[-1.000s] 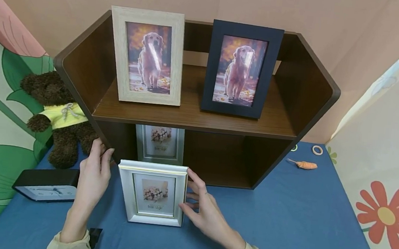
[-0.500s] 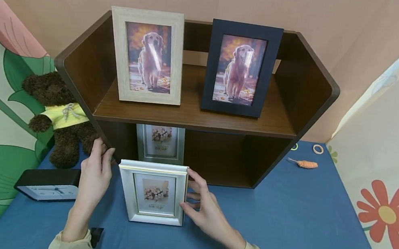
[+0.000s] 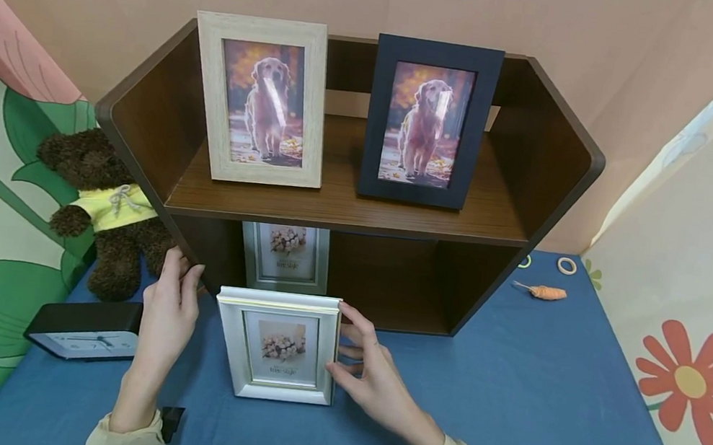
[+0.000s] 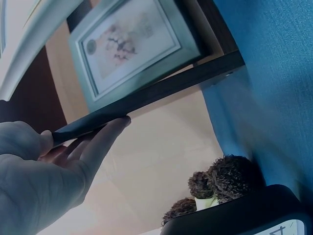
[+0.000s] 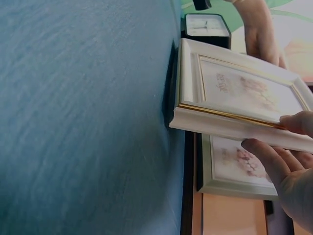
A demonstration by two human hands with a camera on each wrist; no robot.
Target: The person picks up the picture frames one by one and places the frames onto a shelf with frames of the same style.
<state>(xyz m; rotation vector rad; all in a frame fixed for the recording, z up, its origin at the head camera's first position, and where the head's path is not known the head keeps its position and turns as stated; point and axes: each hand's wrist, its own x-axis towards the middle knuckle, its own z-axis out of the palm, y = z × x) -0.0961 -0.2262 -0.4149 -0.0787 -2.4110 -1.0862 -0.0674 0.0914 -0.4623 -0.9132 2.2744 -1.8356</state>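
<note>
A white picture frame (image 3: 226,346) with a thin gold line and a flower print stands upright, tilted back slightly, on the blue cloth before the shelf. At its right edge my right hand (image 3: 378,384) holds it, thumb on the front and fingers behind, as the right wrist view also shows. My left hand (image 3: 171,312) grips the front edge of the dark brown shelf's left side panel (image 4: 146,95), thumb on one side and fingers on the other. Inside the lower compartment, partly hidden by the white frame, is a grey-green picture frame (image 3: 320,262).
On the upper shelf board (image 3: 338,210) stand a cream picture frame (image 3: 208,105) and a navy one (image 3: 376,123), both with dog photos. A brown teddy bear (image 3: 116,208) and a black clock (image 3: 86,314) sit left. An orange carrot-shaped thing (image 3: 546,293) and rings (image 3: 566,266) lie right.
The white picture frame and my right hand have shifted slightly to the right. My left hand keeps its grip on the side panel.
</note>
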